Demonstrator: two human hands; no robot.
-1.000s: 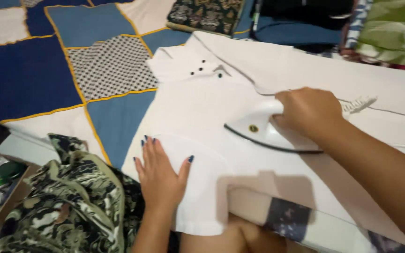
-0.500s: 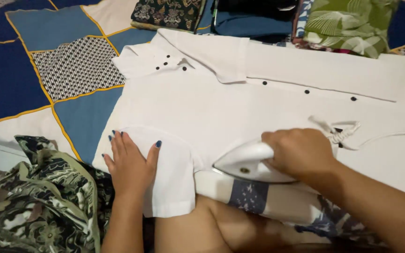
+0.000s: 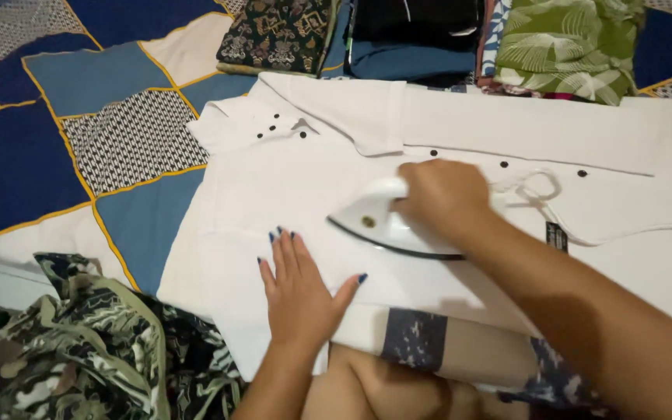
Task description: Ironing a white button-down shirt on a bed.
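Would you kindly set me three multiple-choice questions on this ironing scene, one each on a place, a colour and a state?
1. Where does the left hand rest?
A. flat on the white shirt
B. on the green leaf-print cloth
C. on the iron's cord

2. What colour are the shirt's buttons?
A. white
B. dark
C. yellow

3. How is the iron at this moment?
A. standing on its heel, untouched
B. lying beside the shirt on the quilt
C. gripped by the right hand, soleplate down on the shirt

Answers:
1. A, the palm and spread fingers lie on the shirt's near edge.
2. B, dark dots stand out along the white placket.
3. C, the right hand closes over the handle with the iron flat on the cloth.
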